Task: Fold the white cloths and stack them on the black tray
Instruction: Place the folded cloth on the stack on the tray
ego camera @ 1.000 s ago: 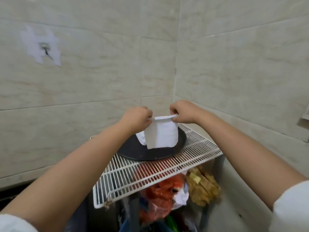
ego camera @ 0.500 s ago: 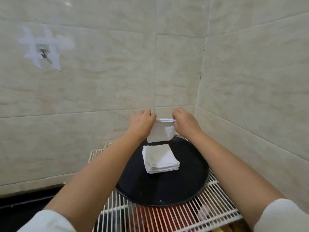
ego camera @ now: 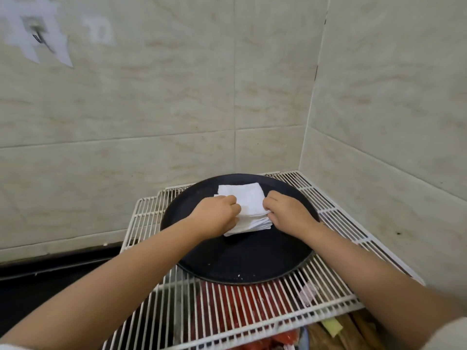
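The folded white cloth lies on top of the stack of white cloths toward the back of the round black tray, which sits on a white wire shelf in the corner of the tiled wall. The left hand has its grip curled shut on the cloth's near-left edge, and the right hand pinches the near-right edge where it meets the pile; both press the cloth down onto the stack. The likely trouble from here is in the letting go: if either hand drags as it lifts away, the top cloth could slide or spring open, and the layers below, already fanned slightly at the right corner, could skew further. The stack stands off-centre on the tray, so a sideways push might shove the whole pile toward the rim
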A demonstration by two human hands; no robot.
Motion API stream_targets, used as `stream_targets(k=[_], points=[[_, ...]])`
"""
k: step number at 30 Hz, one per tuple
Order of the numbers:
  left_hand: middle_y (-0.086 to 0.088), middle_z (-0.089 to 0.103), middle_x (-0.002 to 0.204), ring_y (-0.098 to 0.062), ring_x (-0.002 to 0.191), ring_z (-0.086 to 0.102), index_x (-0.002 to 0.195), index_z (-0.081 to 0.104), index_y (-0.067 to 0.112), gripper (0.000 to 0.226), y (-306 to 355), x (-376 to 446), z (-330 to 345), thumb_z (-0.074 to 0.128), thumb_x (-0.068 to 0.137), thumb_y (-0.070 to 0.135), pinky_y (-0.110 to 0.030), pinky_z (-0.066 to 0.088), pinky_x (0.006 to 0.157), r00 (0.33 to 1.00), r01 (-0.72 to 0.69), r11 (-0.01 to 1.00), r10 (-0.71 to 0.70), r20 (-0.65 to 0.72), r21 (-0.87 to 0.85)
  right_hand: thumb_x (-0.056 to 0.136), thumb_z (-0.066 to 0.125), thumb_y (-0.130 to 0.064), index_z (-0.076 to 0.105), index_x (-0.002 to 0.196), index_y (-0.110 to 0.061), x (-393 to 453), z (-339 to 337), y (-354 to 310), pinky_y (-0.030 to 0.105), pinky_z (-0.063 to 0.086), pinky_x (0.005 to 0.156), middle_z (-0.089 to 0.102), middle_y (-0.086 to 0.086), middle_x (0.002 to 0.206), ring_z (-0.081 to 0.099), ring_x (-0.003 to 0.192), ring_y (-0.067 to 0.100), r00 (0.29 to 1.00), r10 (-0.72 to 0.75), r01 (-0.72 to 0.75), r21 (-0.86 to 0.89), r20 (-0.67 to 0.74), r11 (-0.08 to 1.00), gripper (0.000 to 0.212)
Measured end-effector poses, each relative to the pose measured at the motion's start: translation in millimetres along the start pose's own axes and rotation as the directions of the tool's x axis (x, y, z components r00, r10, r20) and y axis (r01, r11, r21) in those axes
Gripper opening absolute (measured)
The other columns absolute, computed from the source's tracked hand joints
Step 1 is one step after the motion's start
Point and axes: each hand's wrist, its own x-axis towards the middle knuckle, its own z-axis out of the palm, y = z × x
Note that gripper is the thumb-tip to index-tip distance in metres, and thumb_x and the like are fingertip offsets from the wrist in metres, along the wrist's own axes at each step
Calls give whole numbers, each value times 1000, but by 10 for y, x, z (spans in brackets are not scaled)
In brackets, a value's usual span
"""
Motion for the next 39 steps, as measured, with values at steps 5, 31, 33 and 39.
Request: stream_targets(k=[5,31,33,39], points=[[-1,50,45,-16,33,48,43,54,15,24,135,6,-120,45,63,23,-14,23,29,991,102,995,-102,-90,-8,70,61,6,59,73,1,-8,-73,33,40,44,48,58,18,76,58,64,34,997,14,-6,89,-79,996,6],[-12,50,126,-30,119,46,120,49,8,32,296,-805,-441,35,99,27,-43,43,91,726,683,724,-659,195,-98,93,45,-20,50,123,-10,130,-525,-972,38,40,91,47,12,128,45,118,31,949,49,38,-267,311,963,31],[-13,51,126,-32,119,46,118,50,7,29,86,-1299,-595,36,98,23,-42,44,91,663,741,669,-719,209,-52,92,44,-19,52,121,-9,338,-621,-1364,39,42,91,49,14,128,47,118,32,959,-28,100,-245,282,964,32],[-10,52,124,-30,117,47,120,51,9,32,-406,-3424,-1168,38,97,26,-40,45,89,404,893,429,-897,180,135,92,44,-23,52,122,-10,901,-677,-3267,40,46,89,53,15,125,52,115,35,929,-313,334,-84,195,939,34]])
